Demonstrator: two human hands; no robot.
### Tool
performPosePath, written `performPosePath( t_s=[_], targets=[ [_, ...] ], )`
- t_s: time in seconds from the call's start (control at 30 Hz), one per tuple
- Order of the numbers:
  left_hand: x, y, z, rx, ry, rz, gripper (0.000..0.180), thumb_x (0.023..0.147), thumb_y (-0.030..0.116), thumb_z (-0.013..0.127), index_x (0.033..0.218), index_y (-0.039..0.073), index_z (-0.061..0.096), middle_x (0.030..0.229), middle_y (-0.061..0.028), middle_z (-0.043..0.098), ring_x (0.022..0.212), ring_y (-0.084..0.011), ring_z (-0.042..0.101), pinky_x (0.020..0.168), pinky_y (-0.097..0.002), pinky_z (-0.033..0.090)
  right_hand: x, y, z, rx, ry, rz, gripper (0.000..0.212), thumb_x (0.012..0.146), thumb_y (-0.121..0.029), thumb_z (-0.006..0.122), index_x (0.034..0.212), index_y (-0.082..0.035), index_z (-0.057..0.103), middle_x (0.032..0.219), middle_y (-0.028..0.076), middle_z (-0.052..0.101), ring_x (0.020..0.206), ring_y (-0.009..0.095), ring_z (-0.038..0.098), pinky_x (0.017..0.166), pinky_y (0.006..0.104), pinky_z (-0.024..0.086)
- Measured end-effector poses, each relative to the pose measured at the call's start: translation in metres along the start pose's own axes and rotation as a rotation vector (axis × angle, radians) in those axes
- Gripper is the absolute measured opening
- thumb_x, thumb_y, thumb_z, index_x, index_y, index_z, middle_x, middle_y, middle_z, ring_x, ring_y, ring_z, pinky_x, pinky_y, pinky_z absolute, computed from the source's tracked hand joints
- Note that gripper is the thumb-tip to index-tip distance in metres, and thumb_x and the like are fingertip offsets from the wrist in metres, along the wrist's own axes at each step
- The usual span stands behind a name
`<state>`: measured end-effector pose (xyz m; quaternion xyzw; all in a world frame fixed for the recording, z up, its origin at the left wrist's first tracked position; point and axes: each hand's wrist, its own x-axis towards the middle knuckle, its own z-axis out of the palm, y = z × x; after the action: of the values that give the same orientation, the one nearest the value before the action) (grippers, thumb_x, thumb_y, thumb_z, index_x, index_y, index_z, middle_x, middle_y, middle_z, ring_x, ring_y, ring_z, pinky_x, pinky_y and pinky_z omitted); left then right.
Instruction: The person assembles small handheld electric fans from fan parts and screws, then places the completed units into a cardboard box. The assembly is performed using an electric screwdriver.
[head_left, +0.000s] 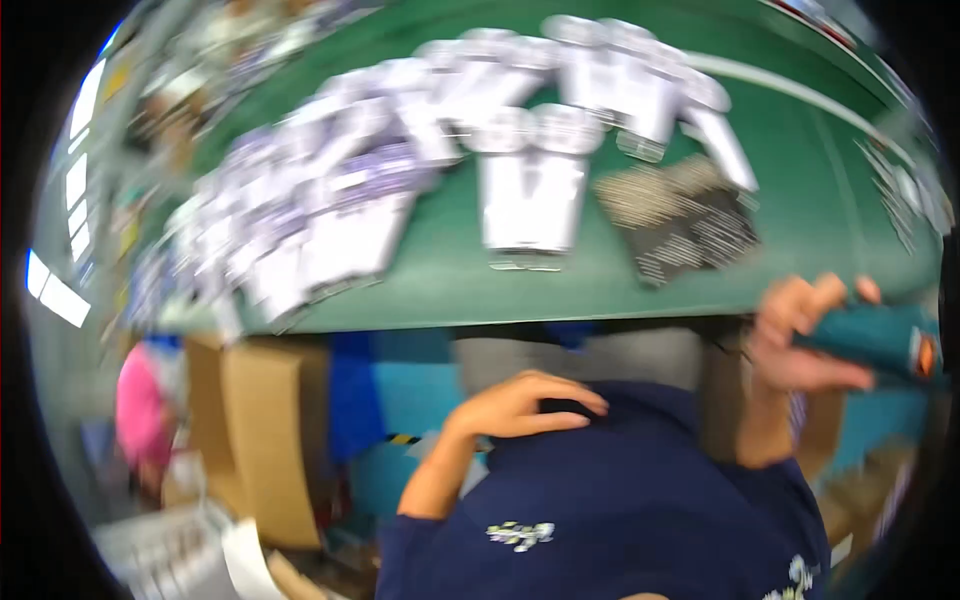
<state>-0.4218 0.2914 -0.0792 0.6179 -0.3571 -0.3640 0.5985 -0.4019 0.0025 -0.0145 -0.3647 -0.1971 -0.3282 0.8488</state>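
Observation:
My left hand (525, 405) rests in front of my dark blue shirt, below the table edge. Its fingers are stretched out, the thumb is apart from them, and nothing shows in it. At the right, my right hand (800, 335) is closed around a dark teal object (865, 340) with an orange patch at its outer end. Blur hides what kind of object that is. On the table nearest the right hand lies a pile of dark, tan-patterned flat pieces (685, 225). Left of the pile, two white pieces (530, 190) with rounded tops lie side by side.
Many similar white and purplish pieces (340, 200) spread over the green table (450, 295). Thin flat items (890, 195) lie at its right edge. Below left stand a cardboard box (262, 430) and a white crate (165, 550). Beyond them is a person in pink (142, 405).

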Motion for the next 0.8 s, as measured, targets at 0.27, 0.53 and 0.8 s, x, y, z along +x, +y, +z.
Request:
performPosePath(
  t_s=[0.27,0.53,0.8],
  targets=[
    [0.048,0.049,-0.121,1.33,0.512,0.239,0.058,0.084,0.046,0.062,0.137,0.024,0.051,0.152,-0.0121,0.033,0.14,-0.0407,0.025,0.113,-0.0579,0.017,0.01,0.006,-0.012,-0.205,0.123,0.143,0.084,0.085,-0.072,0.047,0.131,-0.004,0.032,0.067,0.004,0.038,0.042,0.009,0.034,0.036,0.0196,0.031],
    [0.073,0.026,-0.122,1.305,0.328,0.084,0.055,0.085,0.045,0.064,0.134,0.023,0.052,0.152,-0.0079,0.033,0.143,-0.0338,0.024,0.112,-0.0638,0.013,0.025,0.028,-0.033,-0.233,0.217,0.107,0.078,0.088,-0.067,0.048,0.13,-0.003,0.031,0.065,0.004,0.038,0.04,0.01,0.034,0.033,0.0204,0.032],
    [0.1,0.025,-0.071,1.224,0.569,-0.152,0.062,0.081,0.039,0.07,0.137,0.021,0.05,0.152,-0.0102,0.034,0.141,-0.0322,0.028,0.11,-0.0636,0.015,0.046,0.036,-0.041,-0.224,0.248,0.105,0.079,0.088,-0.065,0.05,0.129,-0.002,0.028,0.064,0.005,0.04,0.039,0.011,0.037,0.033,0.0207,0.034]
  ],
)
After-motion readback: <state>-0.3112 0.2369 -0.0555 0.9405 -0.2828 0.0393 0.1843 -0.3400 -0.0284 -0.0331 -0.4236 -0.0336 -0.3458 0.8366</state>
